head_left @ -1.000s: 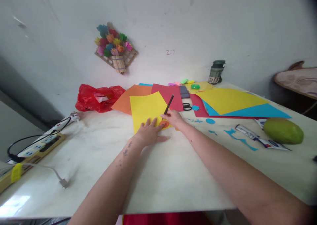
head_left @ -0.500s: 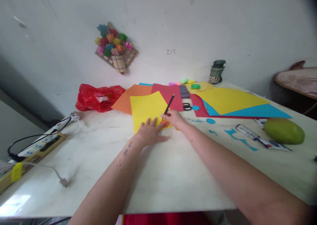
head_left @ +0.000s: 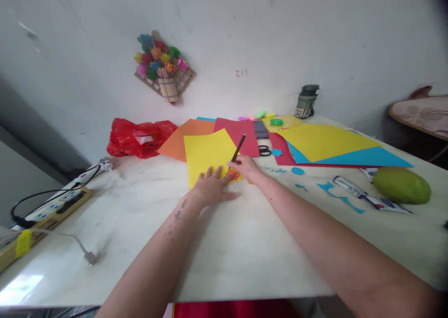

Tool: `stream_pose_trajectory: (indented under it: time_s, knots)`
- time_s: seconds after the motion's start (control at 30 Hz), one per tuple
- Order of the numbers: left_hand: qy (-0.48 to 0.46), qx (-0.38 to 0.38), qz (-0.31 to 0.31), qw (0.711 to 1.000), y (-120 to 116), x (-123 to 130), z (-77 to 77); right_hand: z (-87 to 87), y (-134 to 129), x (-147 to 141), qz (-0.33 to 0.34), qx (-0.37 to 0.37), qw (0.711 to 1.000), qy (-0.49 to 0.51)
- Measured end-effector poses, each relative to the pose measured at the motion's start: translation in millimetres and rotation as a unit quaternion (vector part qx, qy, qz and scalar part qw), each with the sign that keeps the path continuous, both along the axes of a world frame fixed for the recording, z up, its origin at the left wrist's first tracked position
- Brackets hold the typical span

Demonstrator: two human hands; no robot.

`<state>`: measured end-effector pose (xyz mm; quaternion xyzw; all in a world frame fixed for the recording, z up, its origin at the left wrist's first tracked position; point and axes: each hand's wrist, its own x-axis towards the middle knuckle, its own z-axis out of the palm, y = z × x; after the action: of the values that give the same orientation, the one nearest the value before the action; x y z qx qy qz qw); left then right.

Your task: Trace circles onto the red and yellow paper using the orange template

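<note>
A yellow sheet of paper lies on the white table, and my left hand rests flat on its lower edge with fingers spread. One of its fingers presses on a small round orange piece lying on the sheet. My right hand is closed around a dark pencil, whose lower end is at the orange piece. Orange and red sheets lie behind the yellow one. Black-handled scissors sit just beyond my right hand.
Blue paper scraps, glue tubes and a green fruit lie at the right, before stacked sheets. A bottle stands behind. At the left are a red bag and a power strip.
The pencil's top end has tilted very slightly to the left. Both hands stay in nearly the same place.
</note>
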<state>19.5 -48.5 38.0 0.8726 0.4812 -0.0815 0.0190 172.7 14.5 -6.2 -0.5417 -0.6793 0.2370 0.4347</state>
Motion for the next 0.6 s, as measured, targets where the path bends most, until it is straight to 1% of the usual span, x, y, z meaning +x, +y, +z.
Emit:
stream_pose_trajectory:
  time_s: [0.6]
  knots:
    - [-0.003,0.0,0.0,1.0,0.5,-0.4,0.0,0.4,0.7,0.4,-0.011,0.0,1.0,-0.005]
